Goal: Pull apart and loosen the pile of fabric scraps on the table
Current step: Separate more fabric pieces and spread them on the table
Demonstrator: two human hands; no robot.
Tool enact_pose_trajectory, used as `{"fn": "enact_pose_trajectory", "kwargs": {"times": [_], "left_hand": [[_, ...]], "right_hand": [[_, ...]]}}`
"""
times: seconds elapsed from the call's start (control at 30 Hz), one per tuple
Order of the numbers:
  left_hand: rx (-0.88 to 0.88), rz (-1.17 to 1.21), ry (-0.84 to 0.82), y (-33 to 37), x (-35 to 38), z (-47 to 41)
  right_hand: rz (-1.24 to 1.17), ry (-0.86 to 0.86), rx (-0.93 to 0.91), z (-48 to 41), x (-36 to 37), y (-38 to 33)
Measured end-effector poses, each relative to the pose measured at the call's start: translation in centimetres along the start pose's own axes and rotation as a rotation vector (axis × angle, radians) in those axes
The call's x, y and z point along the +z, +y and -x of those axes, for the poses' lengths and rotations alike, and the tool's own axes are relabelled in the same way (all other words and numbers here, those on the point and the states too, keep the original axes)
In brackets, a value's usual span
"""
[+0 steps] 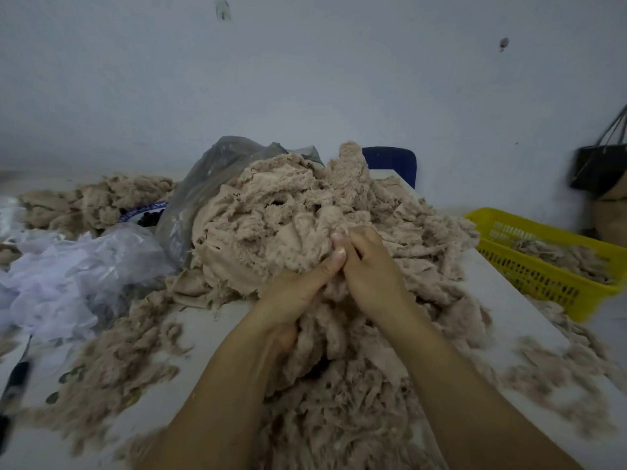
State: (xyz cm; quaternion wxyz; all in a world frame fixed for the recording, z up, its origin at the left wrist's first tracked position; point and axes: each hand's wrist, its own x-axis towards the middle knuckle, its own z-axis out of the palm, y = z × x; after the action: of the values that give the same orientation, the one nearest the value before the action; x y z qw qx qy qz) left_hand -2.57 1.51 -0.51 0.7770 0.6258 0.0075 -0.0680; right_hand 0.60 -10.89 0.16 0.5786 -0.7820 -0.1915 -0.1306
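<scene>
Two hands work here: one left hand [295, 293] and one right hand [369, 269]. One table [217, 320] carries one large pile of fabric scraps [271, 215] and one smaller heap [88, 201]. There are two plastic bags, one grey bag [203, 184] and one pale bag [78, 266]. One yellow basket [529, 276], one blue chair back [390, 161] and one dark handbag [597, 167] complete the count.
</scene>
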Motion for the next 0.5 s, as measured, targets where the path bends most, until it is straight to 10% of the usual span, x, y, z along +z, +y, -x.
{"fn": "enact_pose_trajectory", "kwargs": {"times": [0.4,0.5], "left_hand": [[0.250,0.740,0.232,3.3,-7.8,-2.3],[0.262,0.585,0.197,3.5,-10.0,-3.1]], "right_hand": [[0.415,-0.289,-0.001,1.9,1.1,4.0],[0.479,-0.338,0.053,0.1,-1.0,5.4]]}}
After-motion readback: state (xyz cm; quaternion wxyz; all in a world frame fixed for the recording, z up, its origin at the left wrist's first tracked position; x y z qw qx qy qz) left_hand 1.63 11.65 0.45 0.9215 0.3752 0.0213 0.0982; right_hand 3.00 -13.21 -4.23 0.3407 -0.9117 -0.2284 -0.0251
